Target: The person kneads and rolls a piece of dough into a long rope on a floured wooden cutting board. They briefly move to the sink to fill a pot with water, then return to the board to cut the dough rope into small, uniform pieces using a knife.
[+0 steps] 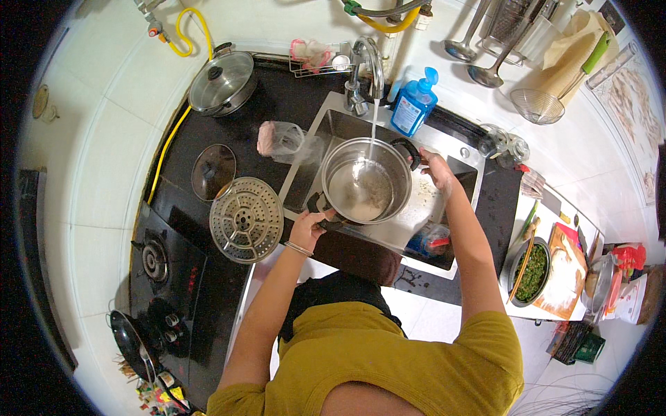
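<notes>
A steel pot (400,194) with two black handles is held over the sink (319,125). My left hand (307,231) is closed round its near-left handle, with a bracelet at the wrist. My right hand (437,170) grips the far-right handle (408,154). From the curved faucet (370,52) a stream of water (375,119) falls into the pot, and some water lies at its bottom. Left of the sink, a round perforated steamer tray (246,229) overlaps a glass lid (210,171).
A blue soap bottle (414,104) stands behind the sink. A lidded pan (225,83) sits at the back left, near a plastic bag (283,141). The gas stove (163,267) is at left. On the right, a bowl of chopped greens (531,274) stands beside a floury cutting board (563,274).
</notes>
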A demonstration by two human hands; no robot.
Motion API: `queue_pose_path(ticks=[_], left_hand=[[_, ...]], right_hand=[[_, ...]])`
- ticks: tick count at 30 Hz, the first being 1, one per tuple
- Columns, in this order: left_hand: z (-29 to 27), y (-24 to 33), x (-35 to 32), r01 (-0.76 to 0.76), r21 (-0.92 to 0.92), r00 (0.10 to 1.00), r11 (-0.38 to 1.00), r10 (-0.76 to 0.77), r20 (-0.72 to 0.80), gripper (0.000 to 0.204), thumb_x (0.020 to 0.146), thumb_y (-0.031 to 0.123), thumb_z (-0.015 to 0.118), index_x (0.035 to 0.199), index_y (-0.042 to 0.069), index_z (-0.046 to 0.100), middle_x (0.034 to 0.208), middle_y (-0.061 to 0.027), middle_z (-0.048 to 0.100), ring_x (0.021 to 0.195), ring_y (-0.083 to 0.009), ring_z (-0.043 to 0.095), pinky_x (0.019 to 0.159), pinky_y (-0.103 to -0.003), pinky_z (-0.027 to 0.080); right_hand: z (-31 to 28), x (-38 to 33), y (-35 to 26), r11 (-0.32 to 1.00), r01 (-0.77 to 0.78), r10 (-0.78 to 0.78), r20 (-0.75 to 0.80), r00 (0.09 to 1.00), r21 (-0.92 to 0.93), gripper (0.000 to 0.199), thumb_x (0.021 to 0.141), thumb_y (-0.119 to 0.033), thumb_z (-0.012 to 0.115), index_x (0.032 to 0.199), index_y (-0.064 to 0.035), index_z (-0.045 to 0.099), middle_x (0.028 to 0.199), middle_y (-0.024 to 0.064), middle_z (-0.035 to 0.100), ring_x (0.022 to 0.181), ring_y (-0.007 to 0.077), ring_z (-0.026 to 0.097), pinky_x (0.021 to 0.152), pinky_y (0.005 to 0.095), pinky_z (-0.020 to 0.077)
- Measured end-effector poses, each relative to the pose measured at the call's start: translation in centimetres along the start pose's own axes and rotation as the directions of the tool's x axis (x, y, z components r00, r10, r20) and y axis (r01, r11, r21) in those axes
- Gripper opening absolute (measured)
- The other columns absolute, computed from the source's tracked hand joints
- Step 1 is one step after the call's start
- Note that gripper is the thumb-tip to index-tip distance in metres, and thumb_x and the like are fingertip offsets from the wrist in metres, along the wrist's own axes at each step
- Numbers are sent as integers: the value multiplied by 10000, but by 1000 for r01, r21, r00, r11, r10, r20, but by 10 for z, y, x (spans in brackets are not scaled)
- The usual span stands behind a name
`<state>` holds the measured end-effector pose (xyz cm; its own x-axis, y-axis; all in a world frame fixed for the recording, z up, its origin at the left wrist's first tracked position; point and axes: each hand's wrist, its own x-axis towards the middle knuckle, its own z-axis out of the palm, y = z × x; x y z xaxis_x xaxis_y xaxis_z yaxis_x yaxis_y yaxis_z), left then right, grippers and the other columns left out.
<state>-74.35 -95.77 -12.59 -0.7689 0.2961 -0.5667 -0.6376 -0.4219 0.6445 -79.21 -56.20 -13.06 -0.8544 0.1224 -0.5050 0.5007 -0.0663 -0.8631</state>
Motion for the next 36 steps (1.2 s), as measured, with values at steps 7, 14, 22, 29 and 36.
queue_pose_path(ticks=[7, 14, 22, 29, 36], left_hand=[[8, 19, 30, 126, 68, 990, 990, -129, 52, 132, 771, 194, 626, 803, 66, 616, 823, -71, 637, 787, -207, 597, 656, -335, 476], [53, 71, 39, 99, 253, 995, 962, -104, 6, 120, 819, 200, 583, 771, 90, 571, 865, -86, 678, 638, -117, 532, 559, -260, 416], [60, 81, 49, 83, 237, 995, 968, -94, 34, 117, 830, 193, 580, 760, 104, 551, 883, -109, 689, 656, -110, 549, 556, -248, 404], [41, 69, 59, 87, 161, 988, 983, -106, 110, 112, 827, 187, 582, 771, 91, 566, 891, -111, 690, 674, -109, 555, 563, -237, 414], [38, 60, 53, 104, 210, 992, 972, -117, 54, 176, 827, 197, 585, 691, 85, 573, 911, -95, 687, 593, -101, 484, 535, -231, 407]], right_hand=[[-8, 15, 10, 996, -47, 53, -82, 995, 75, 357, 958, -384, 399, 962, -92, 605, 910, 18, 634, 773, 128, 454, 683, 277, 346], [-15, 21, -2, 983, -35, 44, -50, 998, 178, 340, 931, -401, 429, 1016, -114, 588, 904, 2, 604, 787, 136, 446, 692, 306, 356], [-19, 16, -25, 982, -22, 36, -69, 997, 190, 371, 938, -436, 411, 944, -110, 588, 856, 20, 613, 752, 127, 462, 676, 293, 353], [-12, 6, -32, 982, -28, 44, -81, 996, 189, 397, 944, -441, 401, 934, -92, 589, 857, 23, 613, 732, 129, 449, 655, 287, 357], [-18, 13, -16, 985, -48, 56, -42, 998, 166, 396, 939, -446, 403, 973, -90, 571, 927, 34, 607, 820, 149, 441, 690, 305, 355]])
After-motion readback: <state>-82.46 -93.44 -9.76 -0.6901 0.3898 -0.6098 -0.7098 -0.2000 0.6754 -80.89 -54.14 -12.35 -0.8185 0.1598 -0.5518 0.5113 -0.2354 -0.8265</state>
